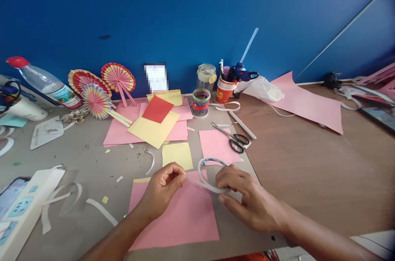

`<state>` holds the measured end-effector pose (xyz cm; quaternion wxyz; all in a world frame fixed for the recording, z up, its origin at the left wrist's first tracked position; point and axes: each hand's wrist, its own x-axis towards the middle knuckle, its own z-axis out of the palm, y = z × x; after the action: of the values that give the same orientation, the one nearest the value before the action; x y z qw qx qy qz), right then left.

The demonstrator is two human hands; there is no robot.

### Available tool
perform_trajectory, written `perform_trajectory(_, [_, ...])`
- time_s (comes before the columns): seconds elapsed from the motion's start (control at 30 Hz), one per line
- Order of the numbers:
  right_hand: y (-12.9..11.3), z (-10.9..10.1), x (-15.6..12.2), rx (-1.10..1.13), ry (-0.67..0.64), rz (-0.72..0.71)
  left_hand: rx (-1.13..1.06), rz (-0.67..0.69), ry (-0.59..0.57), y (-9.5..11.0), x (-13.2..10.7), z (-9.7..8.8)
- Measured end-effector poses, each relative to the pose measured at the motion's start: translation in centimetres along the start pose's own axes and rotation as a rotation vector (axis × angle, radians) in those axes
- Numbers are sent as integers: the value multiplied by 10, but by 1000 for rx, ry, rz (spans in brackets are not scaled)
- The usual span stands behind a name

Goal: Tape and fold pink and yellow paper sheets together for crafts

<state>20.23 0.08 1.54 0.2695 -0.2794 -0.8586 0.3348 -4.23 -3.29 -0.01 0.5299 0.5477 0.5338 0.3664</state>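
Note:
My right hand point(247, 195) grips a roll of narrow tape point(202, 170) by its right side, fingers on top and thumb below. A pale strip of tape runs from the roll to my left hand point(165, 189), whose thumb and forefinger pinch its end. Both hands are over a large pink paper sheet point(182, 220), which lies flat with a sliver of yellow paper under its far left corner. Just beyond are a yellow paper square point(177, 155) and a smaller pink sheet point(212, 142) with black-handled scissors point(233, 137) resting on it.
Pleated paper fans point(119, 78) lean at the back left near a red-capped bottle point(52, 84). Stacked papers point(154, 129) lie mid-table. A paper cup point(225, 90) of tools stands by the wall. A power strip point(27, 207) and curled white strips point(101, 210) lie left.

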Motion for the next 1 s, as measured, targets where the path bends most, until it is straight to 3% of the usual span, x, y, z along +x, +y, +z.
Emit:
perform_trajectory(0.17, [6,6,6,-7,30,-37,-15,13,15,-4,1,0])
perform_trajectory(0.47, [7,7,13,-211,-188,19,50,45,27,-4,3,-2])
perform_trajectory(0.77, [12,12,23,-284,-107,76,82,92,65,-12,8,-8])
perform_trajectory(1.0, [10,14,26,-188,8,109,95,124,60,-12,9,-5])
